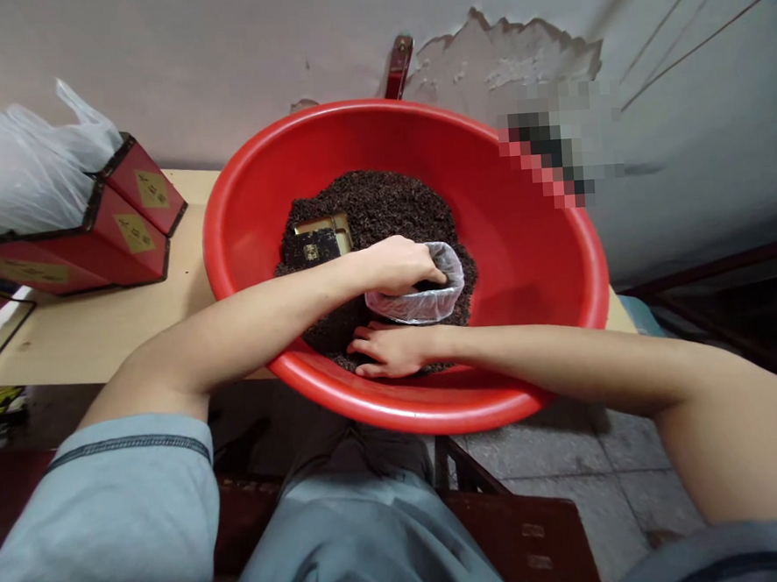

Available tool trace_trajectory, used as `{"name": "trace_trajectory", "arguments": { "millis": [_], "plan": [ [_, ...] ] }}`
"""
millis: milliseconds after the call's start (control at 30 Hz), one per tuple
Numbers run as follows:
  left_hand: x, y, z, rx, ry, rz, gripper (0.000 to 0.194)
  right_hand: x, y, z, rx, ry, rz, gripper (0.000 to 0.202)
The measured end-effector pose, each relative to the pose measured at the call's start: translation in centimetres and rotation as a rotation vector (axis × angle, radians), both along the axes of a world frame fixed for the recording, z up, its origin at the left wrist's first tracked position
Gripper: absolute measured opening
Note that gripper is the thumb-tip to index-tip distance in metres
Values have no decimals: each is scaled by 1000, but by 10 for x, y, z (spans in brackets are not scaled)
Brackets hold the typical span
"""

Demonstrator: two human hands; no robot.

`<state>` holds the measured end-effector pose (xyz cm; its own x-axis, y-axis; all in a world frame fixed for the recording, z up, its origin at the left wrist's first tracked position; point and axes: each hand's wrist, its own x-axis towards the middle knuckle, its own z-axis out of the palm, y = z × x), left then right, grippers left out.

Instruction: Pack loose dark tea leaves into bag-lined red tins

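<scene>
Inside a large red plastic basin (525, 274) lies a heap of dark loose tea leaves (383, 199). A clear plastic bag (422, 305) stands among the leaves, its mouth open upward; whether it lines a tin cannot be seen. My left hand (400, 264) reaches over into the bag's mouth with curled fingers, their tips partly hidden inside. Just below the bag, my right hand (392, 348) lies on the leaves, fingers spread and pointing left. A black and gold tin lid (320, 242) rests on the heap to the left of the bag.
Red tins with gold labels (138, 232) stand at the left of the pale tabletop (76, 345), with clear plastic bags (31, 163) sticking out. The basin overhangs the table's front edge. A wall with peeling plaster (499, 56) rises behind. A dark red bench (521, 529) is below.
</scene>
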<state>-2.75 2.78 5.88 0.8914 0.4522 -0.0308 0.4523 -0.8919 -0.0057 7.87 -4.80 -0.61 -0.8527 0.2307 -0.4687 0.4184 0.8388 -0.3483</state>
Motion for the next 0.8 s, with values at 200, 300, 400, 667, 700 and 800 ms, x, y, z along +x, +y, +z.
{"name": "trace_trajectory", "arguments": {
  "millis": [200, 300, 400, 667, 700, 800],
  "plan": [
    [-8, -1, 8, -67, -19, -49, 47, -7, -4, 8, -65, -96, -64, 56],
    [-9, 0, 7, -79, -28, -57, 50, -8, 0, 10, -132, -140, -89, 52],
    [-6, 2, 3, -83, -30, -16, 43, -8, 4, 11, -194, -171, -151, 43],
    [-5, 1, 2, -73, -3, -5, 52, -7, -3, 7, -175, -164, -229, 41],
    [-5, 1, 3, -67, -1, -24, 50, -7, -4, 7, -171, -158, -224, 40],
    [-7, 0, 8, -11, -17, -44, 38, -8, -4, 9, -148, -131, -188, 38]
  ]
}}
